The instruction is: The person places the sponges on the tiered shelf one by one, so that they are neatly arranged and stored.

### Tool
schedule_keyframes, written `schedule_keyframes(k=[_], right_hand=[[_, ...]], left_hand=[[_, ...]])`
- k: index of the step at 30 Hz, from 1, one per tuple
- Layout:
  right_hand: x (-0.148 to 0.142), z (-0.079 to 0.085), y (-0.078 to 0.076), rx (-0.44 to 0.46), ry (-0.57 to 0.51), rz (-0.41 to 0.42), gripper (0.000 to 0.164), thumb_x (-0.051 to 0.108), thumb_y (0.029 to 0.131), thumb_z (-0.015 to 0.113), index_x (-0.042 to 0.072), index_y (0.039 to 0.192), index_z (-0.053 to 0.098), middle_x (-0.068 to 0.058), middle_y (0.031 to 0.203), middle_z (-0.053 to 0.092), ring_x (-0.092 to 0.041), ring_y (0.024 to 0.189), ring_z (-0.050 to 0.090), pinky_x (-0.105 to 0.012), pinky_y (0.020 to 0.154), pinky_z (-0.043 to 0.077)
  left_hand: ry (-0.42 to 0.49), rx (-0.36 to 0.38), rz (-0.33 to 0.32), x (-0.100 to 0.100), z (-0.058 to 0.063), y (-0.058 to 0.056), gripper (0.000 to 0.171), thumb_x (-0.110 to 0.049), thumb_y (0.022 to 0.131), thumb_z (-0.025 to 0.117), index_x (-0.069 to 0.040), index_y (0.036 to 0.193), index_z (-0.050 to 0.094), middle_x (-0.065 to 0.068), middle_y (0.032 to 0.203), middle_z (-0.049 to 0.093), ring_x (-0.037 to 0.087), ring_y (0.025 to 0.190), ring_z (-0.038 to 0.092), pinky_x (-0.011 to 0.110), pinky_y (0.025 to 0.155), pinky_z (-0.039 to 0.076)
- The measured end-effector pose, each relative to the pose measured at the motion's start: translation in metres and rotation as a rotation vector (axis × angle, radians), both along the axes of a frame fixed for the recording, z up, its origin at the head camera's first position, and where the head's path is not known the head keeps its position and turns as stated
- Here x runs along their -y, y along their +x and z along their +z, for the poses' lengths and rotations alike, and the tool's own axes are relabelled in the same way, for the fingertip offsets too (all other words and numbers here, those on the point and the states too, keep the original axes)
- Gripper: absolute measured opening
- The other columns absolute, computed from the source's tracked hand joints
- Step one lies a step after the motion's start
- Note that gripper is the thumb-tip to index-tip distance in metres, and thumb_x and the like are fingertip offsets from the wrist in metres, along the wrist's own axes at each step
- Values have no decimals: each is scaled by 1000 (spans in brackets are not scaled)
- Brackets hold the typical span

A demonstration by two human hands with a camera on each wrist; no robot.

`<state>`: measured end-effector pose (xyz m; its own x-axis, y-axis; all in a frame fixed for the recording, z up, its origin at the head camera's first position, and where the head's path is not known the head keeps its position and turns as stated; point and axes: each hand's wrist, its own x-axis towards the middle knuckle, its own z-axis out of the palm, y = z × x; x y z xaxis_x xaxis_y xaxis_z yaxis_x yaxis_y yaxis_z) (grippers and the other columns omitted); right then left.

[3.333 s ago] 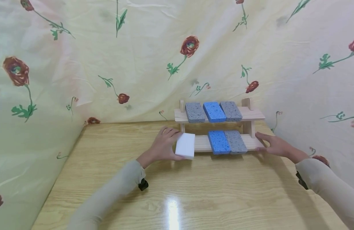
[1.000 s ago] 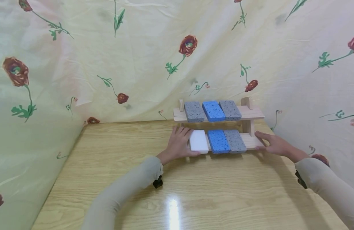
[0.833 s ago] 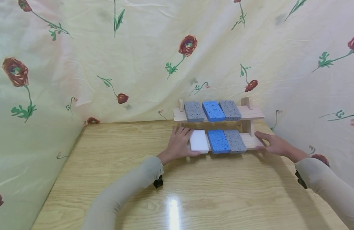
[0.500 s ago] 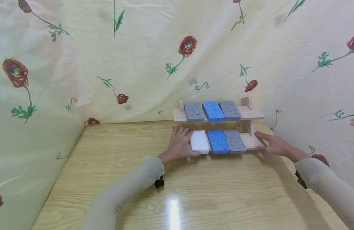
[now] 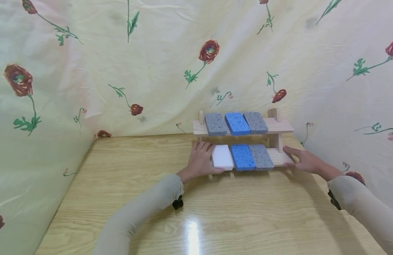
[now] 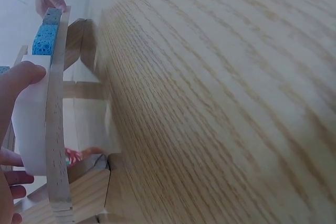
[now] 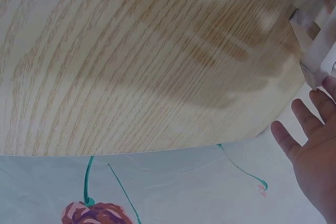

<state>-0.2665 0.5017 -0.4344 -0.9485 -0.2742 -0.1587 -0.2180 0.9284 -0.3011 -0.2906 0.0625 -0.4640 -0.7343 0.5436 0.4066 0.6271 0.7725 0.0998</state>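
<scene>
My left hand (image 5: 201,160) holds a smooth white sponge (image 5: 222,157) at the left part of the lower shelf of a small two-tier wooden rack (image 5: 276,156). In the left wrist view, the thumb (image 6: 32,72) presses the white sponge's near face, which lies against the shelf board (image 6: 55,129). Just right of it sit a speckled blue sponge (image 5: 243,157) and a grey sponge (image 5: 261,157). At the rack's right end my right hand (image 5: 306,163) grips the lower shelf, thumb at the front; in the right wrist view its fingertips (image 7: 315,95) meet the board's end.
The upper shelf carries a grey sponge (image 5: 216,124), a blue sponge (image 5: 237,123) and another grey sponge (image 5: 256,122). Behind the rack hangs a flowered cloth (image 5: 164,71), which also covers both sides. The wooden table (image 5: 241,212) stretches in front.
My left hand has carried the white sponge rightward, from the lower shelf's left end to beside the blue sponge, lately shifting only slightly. The right hand has stayed on the rack.
</scene>
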Motion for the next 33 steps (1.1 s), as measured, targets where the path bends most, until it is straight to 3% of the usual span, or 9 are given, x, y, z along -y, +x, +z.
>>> schedule_keyframes(k=[11,33], right_hand=[[-1,0,-1,-9,1,10,89,46,93,70,-10,153,34,-35,157,33,-59,141,32,-71,110,32],[-1,0,-1,3,1,-2,91,49,93,69,-10,153,33,-35,157,32,-59,142,31,-72,110,30]], left_hand=[[-7,43,13,-1,0,0,101,-80,69,72,-12,143,57,5,133,60,22,125,51,53,116,37],[-1,-12,14,-1,0,1,104,-82,68,70,-14,144,56,7,134,59,24,125,53,50,114,38]])
